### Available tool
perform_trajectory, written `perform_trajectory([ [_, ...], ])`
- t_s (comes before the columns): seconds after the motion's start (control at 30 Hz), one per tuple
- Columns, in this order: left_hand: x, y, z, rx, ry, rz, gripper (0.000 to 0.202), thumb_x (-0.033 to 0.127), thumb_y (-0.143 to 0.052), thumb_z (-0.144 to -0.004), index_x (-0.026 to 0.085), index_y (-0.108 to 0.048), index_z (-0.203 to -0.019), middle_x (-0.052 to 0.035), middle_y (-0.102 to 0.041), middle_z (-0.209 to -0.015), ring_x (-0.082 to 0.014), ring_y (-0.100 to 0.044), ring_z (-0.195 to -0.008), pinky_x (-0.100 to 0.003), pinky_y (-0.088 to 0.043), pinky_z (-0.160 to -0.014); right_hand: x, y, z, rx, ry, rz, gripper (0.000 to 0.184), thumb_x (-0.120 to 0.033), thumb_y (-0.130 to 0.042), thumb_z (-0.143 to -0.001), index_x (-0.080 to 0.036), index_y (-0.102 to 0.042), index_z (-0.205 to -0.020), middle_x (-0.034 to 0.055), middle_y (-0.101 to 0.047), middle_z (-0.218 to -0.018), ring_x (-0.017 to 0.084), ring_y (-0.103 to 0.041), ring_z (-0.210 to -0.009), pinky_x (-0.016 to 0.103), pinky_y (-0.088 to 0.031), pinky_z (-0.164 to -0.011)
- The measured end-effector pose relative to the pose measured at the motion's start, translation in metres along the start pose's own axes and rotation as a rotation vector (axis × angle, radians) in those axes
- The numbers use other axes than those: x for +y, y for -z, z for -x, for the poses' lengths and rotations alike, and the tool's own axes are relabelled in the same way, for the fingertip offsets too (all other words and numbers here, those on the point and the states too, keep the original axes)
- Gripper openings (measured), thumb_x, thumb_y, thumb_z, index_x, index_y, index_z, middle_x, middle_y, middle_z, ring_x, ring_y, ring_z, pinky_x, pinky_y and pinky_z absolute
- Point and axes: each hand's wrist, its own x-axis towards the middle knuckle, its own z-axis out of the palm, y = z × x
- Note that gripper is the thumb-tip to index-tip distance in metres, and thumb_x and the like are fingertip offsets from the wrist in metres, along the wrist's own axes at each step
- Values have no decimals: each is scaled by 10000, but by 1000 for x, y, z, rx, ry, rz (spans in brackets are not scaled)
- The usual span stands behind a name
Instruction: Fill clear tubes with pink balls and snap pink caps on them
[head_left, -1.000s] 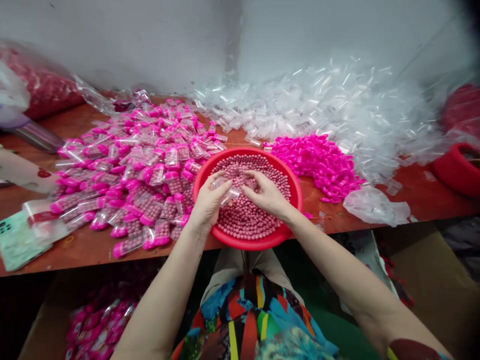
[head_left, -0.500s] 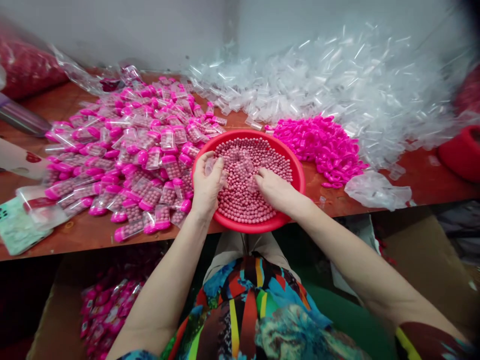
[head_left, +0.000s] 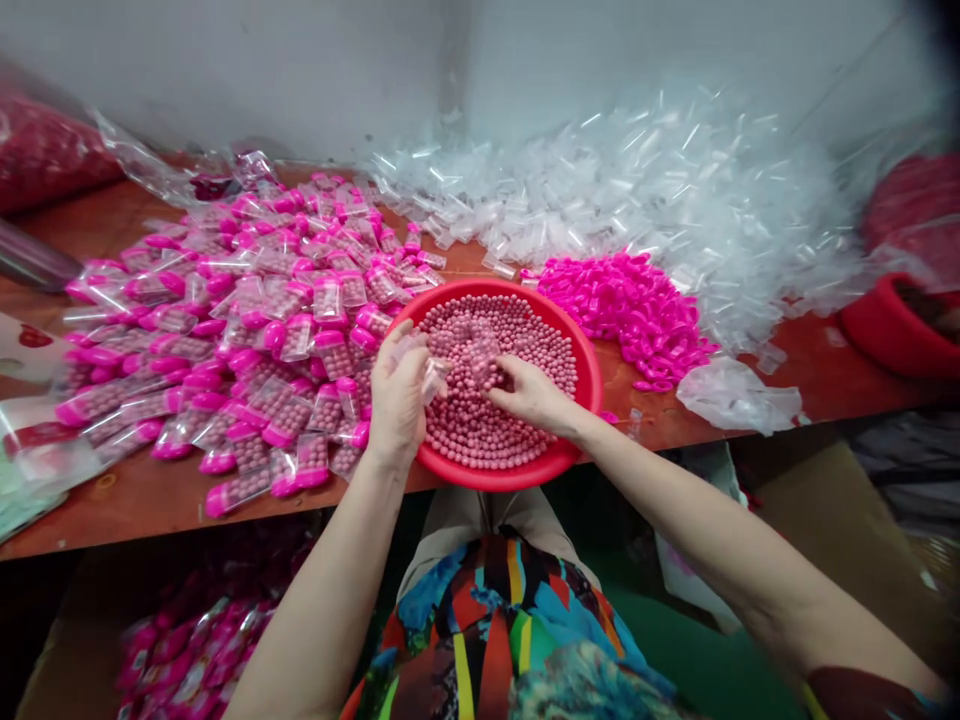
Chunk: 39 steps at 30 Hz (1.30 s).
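A red plastic bowl [head_left: 589, 400] full of small pink beads [head_left: 502, 440] stands at the table's front edge. Over its left side, my left hand [head_left: 399, 395] is closed round clear plastic containers [head_left: 433, 380], which stick out between thumb and fingers. My right hand [head_left: 534, 395] reaches in from the right, its fingers curled together down at the beads. Whatever lies in those fingertips is hard to make out. Just beyond them, clear plastic pieces [head_left: 480, 340] rest among the beads.
Left of the bowl spreads a heap of bead-filled containers with pink caps [head_left: 262, 330]. Loose pink caps [head_left: 622, 310] lie to the right, before a big pile of clear empty containers [head_left: 637, 190]. A crumpled plastic bag [head_left: 739, 393] and another red bowl [head_left: 892, 325] are farther right.
The view has shifted slightly, so the table sits lower and farther left. My right hand has moved a little left across the beads; my left hand stays at the bowl's left side.
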Motion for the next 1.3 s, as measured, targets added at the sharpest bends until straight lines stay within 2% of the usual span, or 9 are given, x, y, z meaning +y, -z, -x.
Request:
perform_trajectory([
  [0.13,4,0,-2,-70,108,-12,421,263,-754,-700,173,-548,-1055,-90,-670,-1080,-151,-659,-594,-203,-400,-343,18,6,-10,232,-154,-60,525,-215,-622,-800,-124,-493,-1301,101,-656,-1146,177,-629,-851,330,-515,-808],
  [0.37,8,-1,2,-194,233,-106,368,276,-720,-731,147,-578,-1044,-99,-699,-997,-165,-659,-536,-206,-381,-299,17,3,-13,189,-158,175,550,-196,-594,-860,-104,-455,-1384,200,-579,-1321,301,-591,-1201,471,-474,-1038],
  [0.53,10,-1,3,-262,305,-151,289,282,-730,-753,123,-657,-983,-103,-712,-986,-154,-658,-554,-191,-369,-290,-12,16,1,174,182,19,556,-245,-628,-883,-161,-444,-1401,167,-552,-1356,268,-604,-1164,450,-525,-994],
  [0.67,7,3,1,-320,354,-133,289,349,-765,-761,133,-685,-935,-53,-685,-810,-132,-617,-513,-177,-349,-277,-31,12,1,146,404,41,349,-175,-583,-911,-168,-556,-1259,142,-628,-1198,267,-596,-1172,469,-499,-1041],
  [0.83,-1,4,-1,-317,335,-159,356,417,-803,-741,120,-682,-895,-47,-676,-750,-113,-597,-488,-171,-361,-302,-33,3,1,169,358,182,337,-147,-547,-920,-124,-562,-1255,179,-611,-1172,297,-598,-1142,491,-523,-994],
  [0.97,-2,2,0,-159,184,-137,350,413,-795,-734,119,-670,-877,-71,-707,-805,-112,-594,-515,-180,-377,-326,-20,14,13,191,302,172,321,-153,-605,-881,-127,-603,-1201,149,-629,-1099,270,-635,-1021,451,-550,-922],
  [1.07,-1,0,3,-138,111,-156,344,405,-767,-758,118,-664,-919,-83,-711,-858,-103,-583,-512,-181,-373,-328,-6,25,25,240,217,89,334,-196,-660,-857,-139,-620,-1183,117,-649,-1047,241,-644,-949,413,-557,-866],
  [1.2,-1,-1,10,-217,112,-291,498,341,-734,-792,211,-566,-1243,-17,-690,-801,-97,-576,-479,-154,-331,-333,1,26,33,251,162,-5,374,-200,-653,-858,-173,-600,-1227,102,-658,-1127,220,-641,-987,390,-545,-882],
  [1.3,-5,-2,13,-385,184,-432,442,356,-705,-822,235,-566,-1224,10,-662,-750,-83,-551,-472,-145,-335,-361,-5,19,32,262,178,93,343,-175,-625,-851,-154,-606,-1192,118,-630,-1069,238,-628,-959,414,-543,-867],
])
